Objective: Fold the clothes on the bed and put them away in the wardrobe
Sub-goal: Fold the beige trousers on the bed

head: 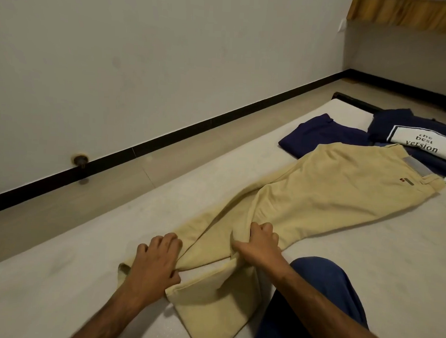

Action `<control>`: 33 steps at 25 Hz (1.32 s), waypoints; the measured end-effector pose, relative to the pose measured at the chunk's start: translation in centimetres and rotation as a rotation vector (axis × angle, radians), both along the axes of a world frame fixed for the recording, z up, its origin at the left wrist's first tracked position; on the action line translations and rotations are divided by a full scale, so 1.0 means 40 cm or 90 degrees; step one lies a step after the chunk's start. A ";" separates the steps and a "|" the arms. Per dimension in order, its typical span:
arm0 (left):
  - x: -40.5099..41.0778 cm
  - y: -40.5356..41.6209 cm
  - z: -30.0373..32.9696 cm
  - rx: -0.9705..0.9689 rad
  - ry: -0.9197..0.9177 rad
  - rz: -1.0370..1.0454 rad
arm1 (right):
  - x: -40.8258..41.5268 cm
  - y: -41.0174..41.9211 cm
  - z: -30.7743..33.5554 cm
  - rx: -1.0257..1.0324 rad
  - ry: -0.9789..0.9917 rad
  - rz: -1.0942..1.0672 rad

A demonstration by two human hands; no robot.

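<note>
Beige trousers [318,196] lie stretched along the pale mattress [58,284], waistband at the far right, legs toward me. My left hand [154,260] grips the fabric of the left leg near its hem. My right hand [259,244] pinches a bunched fold of the other leg. A folded navy garment [320,134] lies beyond the trousers. A navy shirt [422,136] with a white "the best version" print lies next to it at the far right.
My knee in blue trousers [321,295] rests on the mattress at the lower right. A strip of tiled floor [140,170] and a wall with a black skirting run along the left. A yellow curtain hem [407,13] hangs at the top right.
</note>
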State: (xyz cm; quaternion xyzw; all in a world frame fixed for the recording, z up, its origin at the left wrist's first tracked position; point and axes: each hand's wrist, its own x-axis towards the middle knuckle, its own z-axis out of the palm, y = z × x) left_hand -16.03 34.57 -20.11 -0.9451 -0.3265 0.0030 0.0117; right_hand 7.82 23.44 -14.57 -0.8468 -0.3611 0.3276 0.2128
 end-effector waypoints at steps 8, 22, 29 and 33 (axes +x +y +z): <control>-0.156 0.102 0.092 -0.317 -0.266 0.144 | -0.042 -0.013 0.067 0.117 0.352 -0.074; -0.118 0.023 0.078 -0.830 -0.741 0.508 | -0.254 0.065 0.003 0.161 0.394 0.092; -0.128 0.034 0.112 -0.837 -0.754 0.520 | -0.361 0.077 -0.032 0.113 0.008 0.394; -0.113 0.069 0.160 -0.821 -0.902 0.521 | -0.443 0.081 -0.006 0.175 -0.159 0.398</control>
